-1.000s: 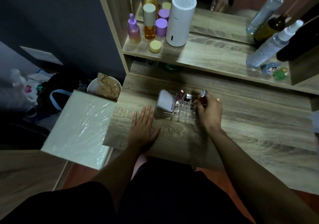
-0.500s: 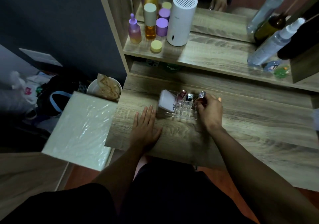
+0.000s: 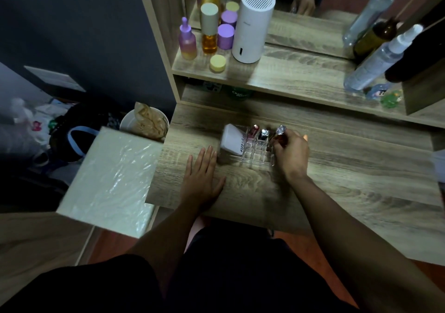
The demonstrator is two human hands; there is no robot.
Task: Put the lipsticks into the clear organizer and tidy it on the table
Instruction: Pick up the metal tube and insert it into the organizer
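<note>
Right hand point(image 3: 292, 154) pinched on a silver-capped lipstick point(image 3: 280, 134), its base in or just over a cell at the right end of the clear organizer point(image 3: 250, 152); exact seating unclear. Left hand point(image 3: 201, 176) flat and spread on the counter point(image 3: 349, 187), fingertips just beside the organizer, gripping nothing. Two lipsticks point(image 3: 252, 133) already upright beside a white tube point(image 3: 232, 139). Risk: organizer unbraced, so pushing the lipstick in at an angle could slide it or tip neighbours.
</note>
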